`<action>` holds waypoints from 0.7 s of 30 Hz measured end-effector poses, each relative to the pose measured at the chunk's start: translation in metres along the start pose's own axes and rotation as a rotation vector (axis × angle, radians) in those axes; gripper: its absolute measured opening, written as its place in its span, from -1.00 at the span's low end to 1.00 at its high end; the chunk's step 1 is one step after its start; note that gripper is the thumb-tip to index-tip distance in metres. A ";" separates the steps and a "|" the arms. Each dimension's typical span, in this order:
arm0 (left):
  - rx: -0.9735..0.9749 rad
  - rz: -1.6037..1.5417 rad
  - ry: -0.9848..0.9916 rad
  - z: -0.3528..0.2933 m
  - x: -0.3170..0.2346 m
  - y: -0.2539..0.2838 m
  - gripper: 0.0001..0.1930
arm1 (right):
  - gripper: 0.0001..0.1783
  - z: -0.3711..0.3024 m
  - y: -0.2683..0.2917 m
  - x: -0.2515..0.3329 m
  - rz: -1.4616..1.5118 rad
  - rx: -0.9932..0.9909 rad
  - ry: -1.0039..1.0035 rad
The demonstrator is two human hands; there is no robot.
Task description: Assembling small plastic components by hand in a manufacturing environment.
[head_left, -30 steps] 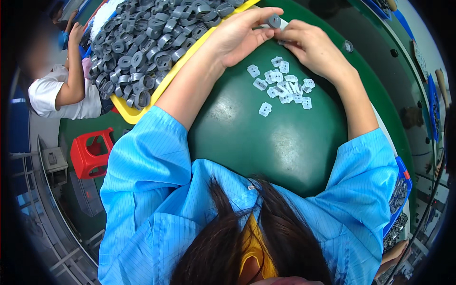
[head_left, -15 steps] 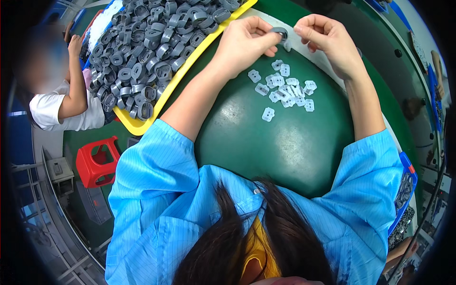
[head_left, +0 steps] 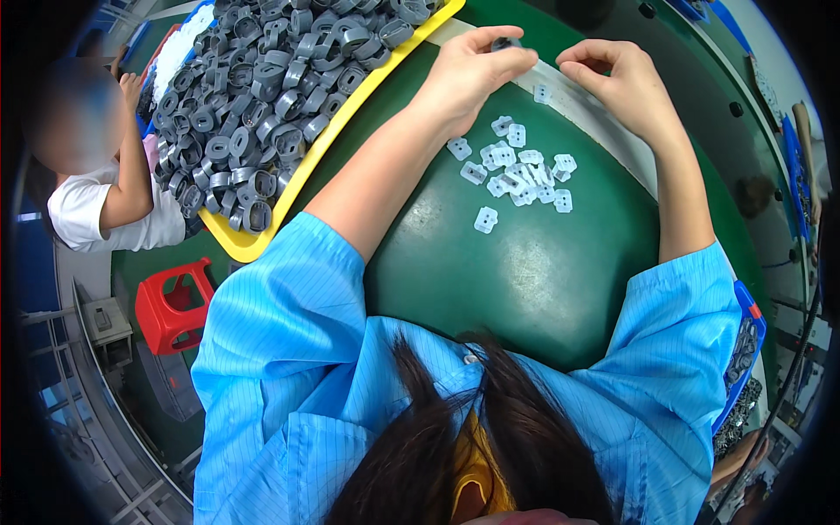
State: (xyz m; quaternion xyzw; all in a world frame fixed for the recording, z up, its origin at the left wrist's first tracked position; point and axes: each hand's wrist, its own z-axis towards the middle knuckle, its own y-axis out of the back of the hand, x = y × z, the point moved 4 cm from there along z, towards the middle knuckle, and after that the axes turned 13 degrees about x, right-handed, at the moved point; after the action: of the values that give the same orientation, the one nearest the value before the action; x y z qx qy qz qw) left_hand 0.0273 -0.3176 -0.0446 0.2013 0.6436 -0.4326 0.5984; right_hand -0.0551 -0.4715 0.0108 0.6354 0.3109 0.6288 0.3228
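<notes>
My left hand [head_left: 472, 77] pinches a dark grey plastic ring [head_left: 505, 43] between thumb and fingers, over the far part of the green table. The ring is partly covered by the fingers. Just to the right, my right hand [head_left: 623, 86] has its thumb and forefinger drawn together; whatever lies between them, if anything, is hidden. The two hands are apart. Below the gap between them lies one translucent plastic piece [head_left: 542, 94] by the pale strip [head_left: 577, 118]. Nearer to me, a loose cluster of similar translucent pieces [head_left: 522, 179] is spread on the green tabletop [head_left: 490, 280].
A yellow-rimmed tray [head_left: 254, 248] heaped with grey rings [head_left: 262, 105] stands at the left. Beyond it sits a co-worker in a white top [head_left: 83, 210]. A red stool [head_left: 173, 306] is on the floor at left. At right is a blue bin [head_left: 744, 350] of dark parts.
My left hand has moved slightly right with the ring, which now shows less between the fingers. My right hand has shifted a little right and down. The view has shifted slightly.
</notes>
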 end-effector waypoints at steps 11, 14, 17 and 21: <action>0.042 0.625 -0.105 -0.036 -0.027 0.002 -0.53 | -0.77 -0.009 -0.010 0.025 0.452 0.286 -0.037; -0.003 0.642 -0.177 -0.036 -0.030 -0.006 -0.61 | -0.79 -0.003 -0.017 0.026 0.659 0.097 0.063; -0.018 0.627 -0.252 -0.035 -0.026 -0.010 -0.64 | -0.82 -0.002 -0.027 0.030 0.545 -0.074 0.151; -0.047 0.569 -0.205 -0.035 -0.027 -0.012 -0.64 | -0.81 -0.001 -0.030 0.029 0.459 -0.127 0.118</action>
State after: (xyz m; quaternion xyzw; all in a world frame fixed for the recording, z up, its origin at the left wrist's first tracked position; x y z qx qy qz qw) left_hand 0.0020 -0.2893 -0.0188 0.3147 0.5075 -0.2506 0.7620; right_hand -0.0554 -0.4307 0.0044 0.6302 0.1366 0.7398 0.1921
